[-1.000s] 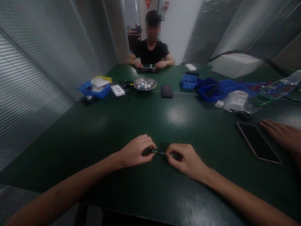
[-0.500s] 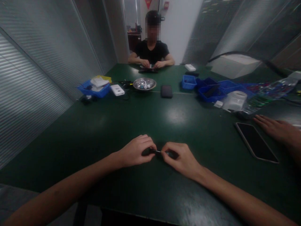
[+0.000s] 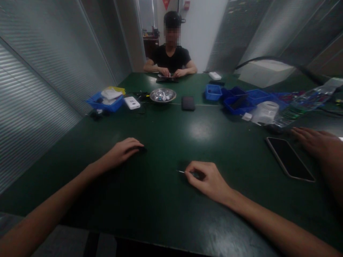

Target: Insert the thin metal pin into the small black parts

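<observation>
My right hand (image 3: 205, 178) rests on the dark green table (image 3: 171, 142) near the front middle, fingers pinched on a thin metal tool (image 3: 182, 172) whose tip points left. My left hand (image 3: 124, 151) lies further left and a little farther away, fingers curled over a small dark thing (image 3: 141, 148) that I cannot make out. The two hands are well apart.
A black phone (image 3: 289, 159) lies at the right, with another person's hand (image 3: 314, 142) beside it. Blue bins (image 3: 235, 100), a white device (image 3: 265, 112), a metal bowl (image 3: 163, 95), a dark case (image 3: 188, 102) and a left blue tray (image 3: 104, 100) stand across mid-table. A person (image 3: 170, 59) sits opposite.
My left hand has drawn away from my right, moving left and farther out with a small dark piece. My right hand stays put with the thin tool.
</observation>
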The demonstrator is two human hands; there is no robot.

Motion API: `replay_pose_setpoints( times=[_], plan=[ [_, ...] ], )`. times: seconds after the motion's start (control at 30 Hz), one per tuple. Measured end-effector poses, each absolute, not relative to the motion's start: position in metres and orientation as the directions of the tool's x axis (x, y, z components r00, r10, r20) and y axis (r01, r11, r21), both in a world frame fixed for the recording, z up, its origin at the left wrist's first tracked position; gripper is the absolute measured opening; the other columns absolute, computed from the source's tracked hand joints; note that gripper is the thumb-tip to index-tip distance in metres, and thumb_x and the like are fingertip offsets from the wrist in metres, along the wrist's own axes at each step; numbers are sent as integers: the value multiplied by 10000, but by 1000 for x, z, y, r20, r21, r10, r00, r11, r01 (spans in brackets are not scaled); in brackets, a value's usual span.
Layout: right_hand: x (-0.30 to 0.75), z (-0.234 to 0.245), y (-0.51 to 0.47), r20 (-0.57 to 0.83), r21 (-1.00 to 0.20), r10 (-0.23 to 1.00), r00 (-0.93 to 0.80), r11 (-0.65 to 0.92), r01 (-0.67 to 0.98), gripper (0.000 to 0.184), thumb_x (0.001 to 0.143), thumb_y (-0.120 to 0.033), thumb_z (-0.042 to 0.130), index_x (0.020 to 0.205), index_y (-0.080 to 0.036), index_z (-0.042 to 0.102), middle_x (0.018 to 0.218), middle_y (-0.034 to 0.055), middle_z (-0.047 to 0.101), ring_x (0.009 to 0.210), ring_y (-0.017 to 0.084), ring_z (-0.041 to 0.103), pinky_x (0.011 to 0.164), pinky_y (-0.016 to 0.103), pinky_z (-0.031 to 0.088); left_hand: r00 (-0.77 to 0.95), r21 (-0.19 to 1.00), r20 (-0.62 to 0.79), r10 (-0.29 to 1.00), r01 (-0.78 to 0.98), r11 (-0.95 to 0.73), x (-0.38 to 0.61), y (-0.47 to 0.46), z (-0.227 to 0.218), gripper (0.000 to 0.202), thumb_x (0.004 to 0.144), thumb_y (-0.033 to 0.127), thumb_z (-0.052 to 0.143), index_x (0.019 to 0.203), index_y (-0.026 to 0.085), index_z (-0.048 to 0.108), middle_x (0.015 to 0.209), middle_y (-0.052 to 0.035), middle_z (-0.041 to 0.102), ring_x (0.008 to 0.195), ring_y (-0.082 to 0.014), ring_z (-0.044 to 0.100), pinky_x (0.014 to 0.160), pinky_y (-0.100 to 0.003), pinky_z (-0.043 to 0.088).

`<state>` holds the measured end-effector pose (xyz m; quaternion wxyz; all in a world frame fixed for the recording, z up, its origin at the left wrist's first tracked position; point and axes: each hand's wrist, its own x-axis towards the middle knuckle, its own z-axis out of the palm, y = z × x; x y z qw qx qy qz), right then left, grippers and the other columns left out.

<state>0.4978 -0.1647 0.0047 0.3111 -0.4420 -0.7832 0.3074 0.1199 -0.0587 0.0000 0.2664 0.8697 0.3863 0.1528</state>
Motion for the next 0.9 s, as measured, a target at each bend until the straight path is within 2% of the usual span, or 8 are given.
replay_pose_setpoints(
  times=[0.17,0.33,0.43,0.53,0.6,0.67,0.77,0.9],
  plan=[
    [499,4,-165,212,-755,883,-419,420,503,156,943,-218,594,842,-178,707,732,2,680,617,133,606,589,248,420,372,479,105,922,794,-375,39,-13,1,406,976,485,566,1244,209,695,1261,-92,656,1127,-258,614,1014,-396,464],
    [498,3,-165,202,-760,882,-426,416,499,154,945,-224,601,844,-180,709,740,-2,680,625,131,610,593,246,420,289,428,70,955,856,-290,-6,-9,0,459,971,450,583,1298,135,646,1299,-94,633,1136,-243,583,1014,-364,432],
    [498,2,-165,208,-756,879,-428,422,500,152,944,-228,601,846,-183,709,737,-1,680,626,133,612,594,246,426,162,409,36,986,898,-162,-18,-10,-1,548,932,445,653,1362,110,597,1244,-82,658,1043,-219,602,917,-314,460],
    [499,2,-166,215,-753,875,-433,431,497,152,941,-232,598,851,-183,710,732,-1,682,617,133,606,593,247,430,-40,373,-20,999,927,45,-26,-8,-2,569,859,477,739,1251,73,661,1059,-59,711,905,-201,617,775,-261,458],
    [499,2,-166,214,-753,873,-439,434,495,157,944,-232,594,851,-182,710,731,0,682,615,133,604,589,247,427,-77,360,-51,996,928,91,-28,-7,-2,488,843,477,755,1122,79,715,988,-38,722,884,-195,619,741,-242,445],
    [500,3,-167,216,-754,872,-438,434,493,158,945,-229,594,847,-182,708,731,-1,677,618,134,605,584,247,423,-80,358,-40,996,929,89,-28,-8,-1,418,863,454,735,1083,99,724,972,-18,723,883,-188,614,731,-230,438],
    [500,4,-167,215,-759,876,-432,428,491,148,940,-218,601,842,-182,707,728,-6,670,617,131,600,583,246,415,-127,384,46,991,918,100,-23,-12,0,383,912,442,683,1130,127,699,980,6,721,871,-170,613,715,-217,433],
    [500,4,-167,201,-765,877,-436,419,489,145,939,-212,603,844,-179,708,735,-6,670,618,127,595,589,247,409,-171,543,88,981,834,97,-16,-15,-1,423,890,452,719,1151,121,679,1060,-7,735,946,-176,647,814,-256,476]
  ],
)
